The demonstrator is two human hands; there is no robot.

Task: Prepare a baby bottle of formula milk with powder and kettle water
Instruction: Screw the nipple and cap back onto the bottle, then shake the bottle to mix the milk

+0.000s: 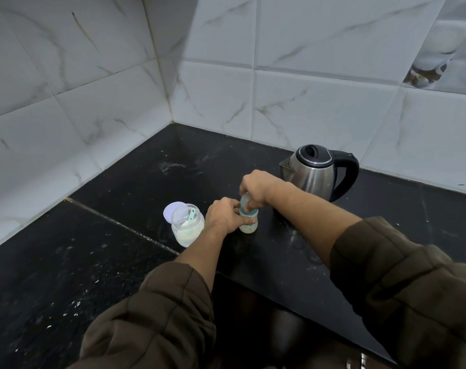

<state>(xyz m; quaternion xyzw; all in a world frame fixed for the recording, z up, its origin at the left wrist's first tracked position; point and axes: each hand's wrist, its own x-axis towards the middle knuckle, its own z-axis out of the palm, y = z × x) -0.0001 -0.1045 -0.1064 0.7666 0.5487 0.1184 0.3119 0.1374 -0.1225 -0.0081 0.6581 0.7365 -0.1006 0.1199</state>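
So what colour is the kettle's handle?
Black, on a shiny steel kettle; the handle shows clearly in the head view.

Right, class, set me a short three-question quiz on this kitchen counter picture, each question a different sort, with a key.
1. True or false: the kettle stands to the left of the powder jar.
2. Which hand holds the baby bottle by its body? A) left hand B) right hand C) neither
3. Fill in: the jar's lid lies on the counter behind the jar, and a ______ stands inside the jar.

Key: 1 false; 2 A; 3 scoop
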